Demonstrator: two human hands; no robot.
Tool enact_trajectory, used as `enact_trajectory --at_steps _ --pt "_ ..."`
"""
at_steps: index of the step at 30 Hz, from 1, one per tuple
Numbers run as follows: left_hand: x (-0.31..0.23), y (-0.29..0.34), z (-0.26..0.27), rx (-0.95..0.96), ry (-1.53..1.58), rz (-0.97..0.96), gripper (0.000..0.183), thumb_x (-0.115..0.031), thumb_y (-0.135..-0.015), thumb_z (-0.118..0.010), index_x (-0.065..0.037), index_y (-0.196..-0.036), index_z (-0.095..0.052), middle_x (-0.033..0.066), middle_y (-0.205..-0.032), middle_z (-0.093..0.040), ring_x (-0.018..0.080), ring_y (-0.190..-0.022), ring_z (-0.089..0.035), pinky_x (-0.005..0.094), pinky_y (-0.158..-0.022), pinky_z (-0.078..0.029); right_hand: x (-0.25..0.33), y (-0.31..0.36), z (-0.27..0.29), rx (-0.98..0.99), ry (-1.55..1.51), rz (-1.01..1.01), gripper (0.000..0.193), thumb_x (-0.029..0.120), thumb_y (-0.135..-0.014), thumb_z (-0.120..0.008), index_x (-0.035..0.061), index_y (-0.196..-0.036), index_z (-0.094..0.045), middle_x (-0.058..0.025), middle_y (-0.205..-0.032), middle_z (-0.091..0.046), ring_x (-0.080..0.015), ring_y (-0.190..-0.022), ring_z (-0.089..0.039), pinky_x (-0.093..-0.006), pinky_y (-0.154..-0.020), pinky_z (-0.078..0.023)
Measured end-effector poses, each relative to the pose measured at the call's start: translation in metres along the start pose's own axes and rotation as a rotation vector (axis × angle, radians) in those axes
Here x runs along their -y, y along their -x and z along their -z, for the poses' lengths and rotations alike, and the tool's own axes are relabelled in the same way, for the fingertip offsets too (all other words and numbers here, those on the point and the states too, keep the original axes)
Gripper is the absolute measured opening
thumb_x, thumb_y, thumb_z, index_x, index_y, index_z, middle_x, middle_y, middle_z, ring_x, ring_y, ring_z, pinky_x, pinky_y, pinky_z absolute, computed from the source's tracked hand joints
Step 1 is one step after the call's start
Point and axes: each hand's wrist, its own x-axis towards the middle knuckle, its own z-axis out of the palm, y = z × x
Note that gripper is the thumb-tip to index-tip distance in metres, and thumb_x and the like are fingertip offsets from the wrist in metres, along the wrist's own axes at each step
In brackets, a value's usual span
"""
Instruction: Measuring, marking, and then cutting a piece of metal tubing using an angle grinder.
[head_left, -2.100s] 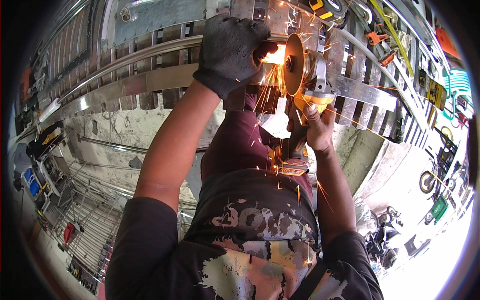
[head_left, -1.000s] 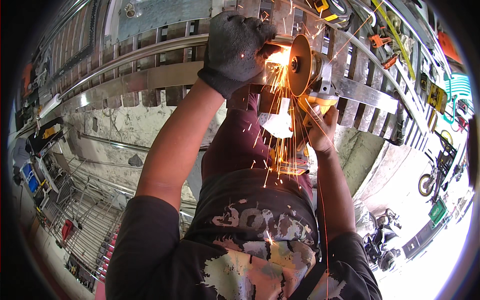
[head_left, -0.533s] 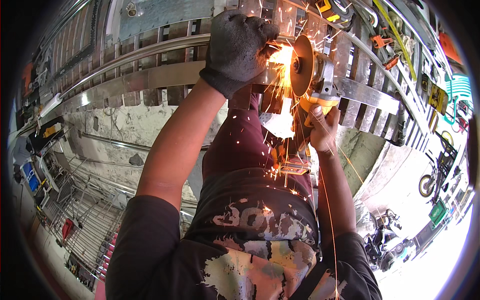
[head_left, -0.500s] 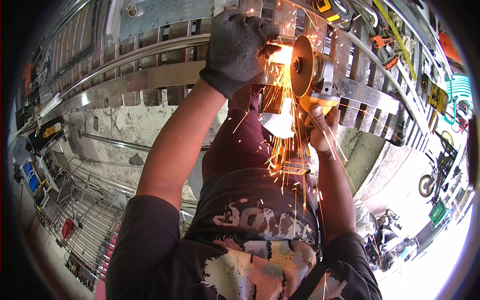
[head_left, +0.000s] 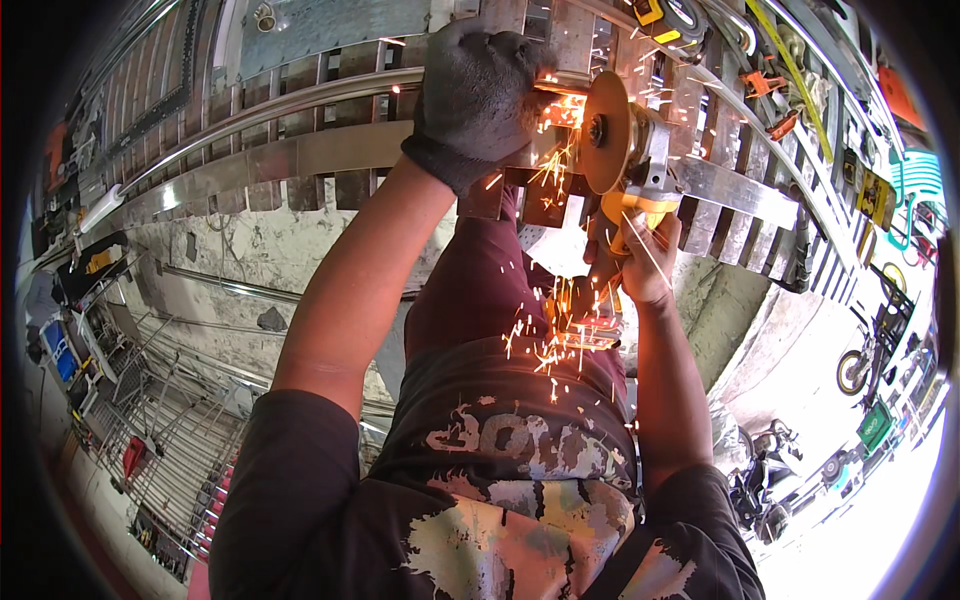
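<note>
Mid-grind, I'd judge, with the black-gloved left hand [head_left: 480, 95] clenched over a long polished metal tube [head_left: 380, 81], the bare right hand [head_left: 651, 258] grasping a yellow-and-grey angle grinder [head_left: 655, 185], the next pass wanting steadiness.

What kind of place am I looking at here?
Most likely a metalworking shop, perhaps a small fabrication workshop. The right hand holds an angle grinder amid flying sparks, a flat metal strip lies on the slatted bench, and a tape measure sits nearby.

Metal tube [head_left: 340, 91] partly hidden behind gloved left hand [head_left: 478, 95], tape measure [head_left: 672, 20] top-cropped.
</note>
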Motion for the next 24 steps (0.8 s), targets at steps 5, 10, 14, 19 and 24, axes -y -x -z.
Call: enact_trajectory --at_steps 5,10,14,19,24 --pt "-0.005 0.003 0.0 0.05 -0.059 0.065 0.027 -0.04 -0.08 -0.075 -0.019 -0.096 -0.07 0.0091 -0.095 -0.072 0.0316 -0.093 -0.069 0.0463 -0.089 -0.047 0.009 0.004 -0.017 -0.081 -0.185 0.041 0.059 0.051 -0.096 -0.076 -0.0003 -0.123 -0.064 -0.0001 -0.086 -0.066 -0.0058 -0.068 -0.056 -0.022 -0.056 -0.043" --pt "-0.009 -0.008 0.009 0.241 0.007 0.095 0.025 -0.037 -0.082 -0.075 -0.016 -0.094 -0.071 0.0128 -0.083 -0.073 0.0337 -0.077 -0.072 0.0488 -0.076 -0.048 0.005 -0.001 -0.003 0.057 -0.063 0.079 0.053 0.045 -0.105 -0.064 -0.006 -0.119 -0.058 -0.0151 -0.084 -0.071 -0.0232 -0.064 -0.071 -0.0344 -0.057 -0.06" --pt "-0.007 -0.008 0.009 0.127 0.028 0.037 0.023 -0.037 -0.082 -0.075 -0.017 -0.093 -0.07 0.0104 -0.082 -0.073 0.0322 -0.077 -0.073 0.0486 -0.074 -0.047 0.001 -0.002 -0.002 0.045 -0.041 0.095 0.052 0.044 -0.106 -0.063 -0.0073 -0.118 -0.06 -0.0153 -0.082 -0.071 -0.0229 -0.063 -0.071 -0.0333 -0.055 -0.059" --pt "-0.009 -0.01 0.013 0.205 -0.044 0.014 0.019 -0.034 -0.079 -0.075 -0.02 -0.09 -0.07 0.0086 -0.081 -0.072 0.0299 -0.077 -0.073 0.0463 -0.075 -0.047 0.003 -0.001 -0.005 0.004 -0.047 0.038 0.051 0.043 -0.106 -0.063 -0.0065 -0.119 -0.06 -0.0152 -0.082 -0.071 -0.0224 -0.062 -0.071 -0.0334 -0.055 -0.059" --pt "-0.01 -0.011 0.016 0.21 -0.064 0.024 0.016 -0.032 -0.078 -0.075 -0.021 -0.09 -0.071 0.0072 -0.081 -0.072 0.0291 -0.079 -0.073 0.0464 -0.077 -0.047 0.013 -0.003 -0.009 0.013 -0.053 0.044 0.052 0.043 -0.105 -0.064 -0.0064 -0.119 -0.06 -0.015 -0.083 -0.071 -0.0218 -0.061 -0.071 -0.0332 -0.055 -0.059"
